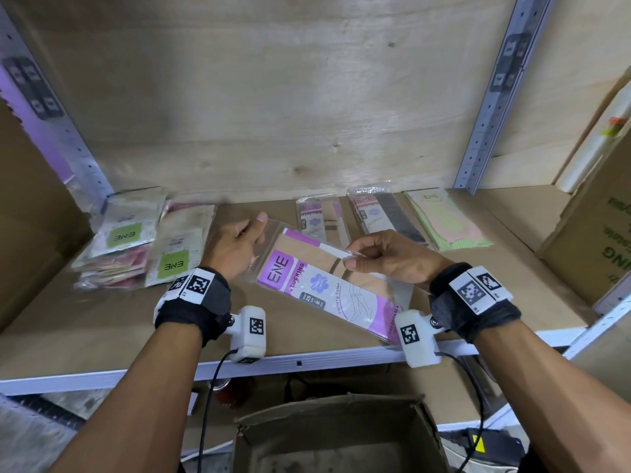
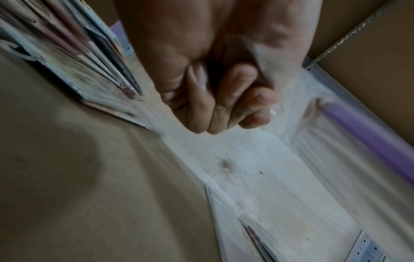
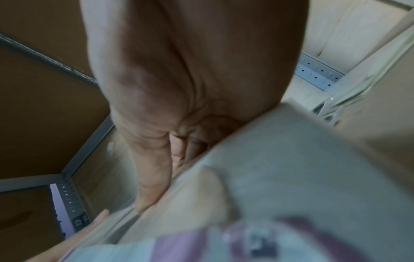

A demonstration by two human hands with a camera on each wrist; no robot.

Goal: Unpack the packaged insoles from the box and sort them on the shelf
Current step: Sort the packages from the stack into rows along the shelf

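Note:
A purple-and-tan ENE packet [image 1: 307, 281] in a clear sleeve hangs tilted just above the brown shelf board [image 1: 102, 329], held by both hands. My left hand [image 1: 252, 238] grips its upper left plastic edge, thumb on top; in the left wrist view the curled fingers [image 2: 224, 106] clutch the clear plastic [image 2: 313, 124]. My right hand [image 1: 351, 259] pinches the packet's white strip on the right edge. In the right wrist view the packet [image 3: 291, 177] is a blur under the right hand [image 3: 179, 106]. The open cardboard box [image 1: 341, 435] sits below the shelf.
Two piles of packets with green ENE labels [image 1: 126, 233] [image 1: 174, 261] lie at the shelf's left. Three separate packets [image 1: 321, 216] [image 1: 382, 213] [image 1: 447, 220] lie along the back. A big cardboard carton [image 1: 594, 233] stands on the right. Metal uprights [image 1: 495, 97] frame the bay.

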